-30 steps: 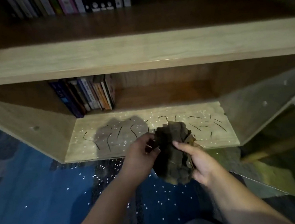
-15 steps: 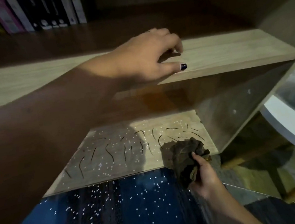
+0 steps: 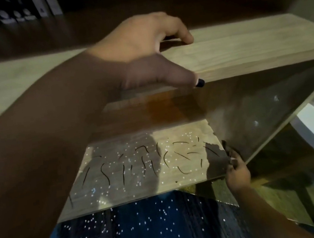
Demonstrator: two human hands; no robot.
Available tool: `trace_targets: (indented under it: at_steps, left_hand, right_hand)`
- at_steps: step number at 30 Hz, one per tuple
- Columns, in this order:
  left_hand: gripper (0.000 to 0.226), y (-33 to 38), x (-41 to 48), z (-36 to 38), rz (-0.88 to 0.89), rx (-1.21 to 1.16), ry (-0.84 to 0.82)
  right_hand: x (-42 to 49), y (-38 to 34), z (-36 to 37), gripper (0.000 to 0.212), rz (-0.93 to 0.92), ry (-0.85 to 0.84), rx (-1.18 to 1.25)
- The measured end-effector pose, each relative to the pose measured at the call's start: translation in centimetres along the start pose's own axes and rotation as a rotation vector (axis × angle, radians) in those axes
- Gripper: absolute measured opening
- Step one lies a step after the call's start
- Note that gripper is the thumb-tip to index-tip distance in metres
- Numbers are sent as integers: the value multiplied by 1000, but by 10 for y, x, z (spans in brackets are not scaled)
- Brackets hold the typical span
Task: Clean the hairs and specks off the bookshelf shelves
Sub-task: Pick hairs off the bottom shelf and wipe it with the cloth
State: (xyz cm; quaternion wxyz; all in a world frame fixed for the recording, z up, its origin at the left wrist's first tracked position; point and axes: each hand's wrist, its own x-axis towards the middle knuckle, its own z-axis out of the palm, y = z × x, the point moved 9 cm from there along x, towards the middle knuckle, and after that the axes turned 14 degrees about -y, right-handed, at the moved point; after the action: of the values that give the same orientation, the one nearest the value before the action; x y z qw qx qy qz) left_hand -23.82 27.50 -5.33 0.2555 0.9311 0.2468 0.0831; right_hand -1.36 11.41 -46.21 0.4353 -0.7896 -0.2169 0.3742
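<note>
The pale wooden lower shelf carries scattered dark hairs and tiny white specks

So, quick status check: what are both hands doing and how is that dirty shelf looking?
Left hand braced on upper shelf, holding nothing. Right hand grips dark cloth at lower shelf right end. Hairs and white specks uncleared. Nothing in the way.

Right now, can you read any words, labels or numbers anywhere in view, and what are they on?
No text can be read.
Book spines, top left on the upper shelf: pale round marks and blobs, too blurred and dark to read.
Lower shelf: only hairs and white specks, no writing.
Left hand, right hand and cloth: no lettering visible.
</note>
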Motion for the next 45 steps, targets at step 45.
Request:
trace_targets:
  at_steps: [45]
  left_hand:
    - [85,-190,-133,381,-654,-150,-477]
  right_hand:
    - [-121,60,83,35,131,-260,612]
